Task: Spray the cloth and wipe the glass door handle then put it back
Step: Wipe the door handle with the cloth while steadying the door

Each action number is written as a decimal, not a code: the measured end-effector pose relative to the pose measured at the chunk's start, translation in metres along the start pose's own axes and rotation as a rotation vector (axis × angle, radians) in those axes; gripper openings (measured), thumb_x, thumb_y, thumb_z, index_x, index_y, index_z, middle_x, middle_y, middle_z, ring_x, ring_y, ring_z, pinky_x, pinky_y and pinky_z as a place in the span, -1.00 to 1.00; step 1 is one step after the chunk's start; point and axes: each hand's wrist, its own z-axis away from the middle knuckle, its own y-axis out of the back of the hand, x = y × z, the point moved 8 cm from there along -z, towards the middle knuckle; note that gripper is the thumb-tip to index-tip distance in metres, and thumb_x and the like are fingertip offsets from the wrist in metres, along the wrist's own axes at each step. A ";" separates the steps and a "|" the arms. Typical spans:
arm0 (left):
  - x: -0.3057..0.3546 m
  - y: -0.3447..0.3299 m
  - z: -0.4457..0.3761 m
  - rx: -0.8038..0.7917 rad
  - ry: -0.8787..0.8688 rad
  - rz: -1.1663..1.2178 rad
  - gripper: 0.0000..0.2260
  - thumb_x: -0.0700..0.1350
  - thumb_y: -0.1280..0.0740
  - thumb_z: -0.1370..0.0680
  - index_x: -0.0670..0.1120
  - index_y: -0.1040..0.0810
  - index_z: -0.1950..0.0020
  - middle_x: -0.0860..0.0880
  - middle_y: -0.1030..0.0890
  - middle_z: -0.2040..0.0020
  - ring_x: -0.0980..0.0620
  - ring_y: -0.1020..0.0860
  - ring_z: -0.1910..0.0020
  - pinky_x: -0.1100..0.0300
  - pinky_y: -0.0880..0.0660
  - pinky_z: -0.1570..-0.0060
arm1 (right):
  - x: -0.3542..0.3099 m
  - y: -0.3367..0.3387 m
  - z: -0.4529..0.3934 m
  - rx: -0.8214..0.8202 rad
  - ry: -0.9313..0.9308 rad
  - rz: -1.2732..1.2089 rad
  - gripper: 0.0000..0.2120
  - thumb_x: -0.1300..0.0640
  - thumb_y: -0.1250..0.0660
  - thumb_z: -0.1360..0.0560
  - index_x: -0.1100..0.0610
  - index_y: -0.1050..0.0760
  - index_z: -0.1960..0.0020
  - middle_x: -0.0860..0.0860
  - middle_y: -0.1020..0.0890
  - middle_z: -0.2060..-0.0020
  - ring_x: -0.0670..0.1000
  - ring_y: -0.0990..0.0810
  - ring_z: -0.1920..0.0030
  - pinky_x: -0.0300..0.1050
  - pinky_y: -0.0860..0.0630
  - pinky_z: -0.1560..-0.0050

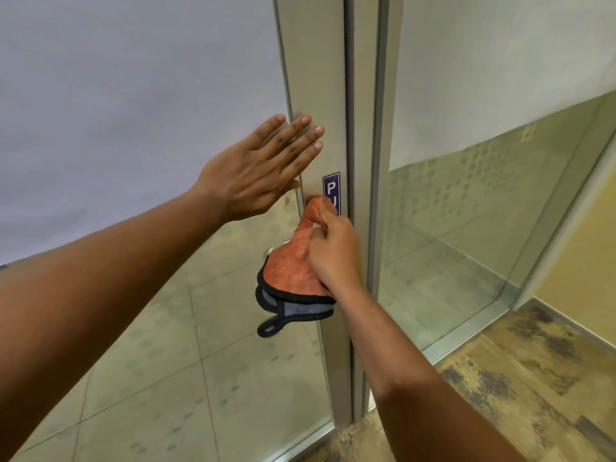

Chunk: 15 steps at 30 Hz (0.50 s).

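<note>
My right hand (333,251) is shut on an orange cloth (290,271) with black trim and a grey underside, held against the door's metal stile. The cloth covers most of the door handle; only a bit of shiny metal (269,252) shows at its left edge. My left hand (256,171) is open, fingers spread, palm flat against the metal frame (316,78) of the glass door above the cloth. A blue sign (331,188) with white letters sits on the frame just above my right hand.
The glass door (133,128) is frosted above and clear below, showing tiled floor beyond. A second glass panel (483,161) stands to the right. Patterned floor (516,378) lies at the lower right, beside a yellow wall (583,261).
</note>
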 end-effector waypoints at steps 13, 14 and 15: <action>0.000 -0.002 0.000 -0.009 -0.016 -0.002 -0.43 0.08 0.31 -0.70 -0.16 0.21 -0.67 -0.22 0.17 -0.66 -0.22 0.13 -0.66 -0.15 0.12 -0.63 | -0.002 0.091 -0.041 -0.450 0.446 0.541 -0.56 0.16 -0.29 -0.57 -0.12 -0.37 -0.41 -0.05 -0.60 -0.24 0.05 -0.57 -0.19 -0.04 -0.46 -0.15; 0.000 -0.003 0.000 -0.015 -0.021 -0.011 -0.43 0.08 0.32 -0.70 -0.16 0.21 -0.67 -0.22 0.18 -0.65 -0.22 0.14 -0.66 -0.16 0.12 -0.63 | 0.002 0.081 -0.039 -0.503 0.462 0.594 -0.58 0.14 -0.28 -0.58 -0.12 -0.38 -0.40 -0.04 -0.60 -0.26 0.05 -0.56 -0.20 -0.03 -0.46 -0.17; 0.000 -0.003 0.001 -0.017 -0.024 -0.014 -0.43 0.08 0.32 -0.70 -0.16 0.20 -0.67 -0.21 0.18 -0.65 -0.22 0.14 -0.66 -0.16 0.12 -0.63 | 0.006 0.070 -0.037 -0.556 0.478 0.631 -0.60 0.11 -0.28 -0.59 -0.12 -0.40 -0.40 -0.04 -0.59 -0.27 0.04 -0.55 -0.21 -0.04 -0.45 -0.18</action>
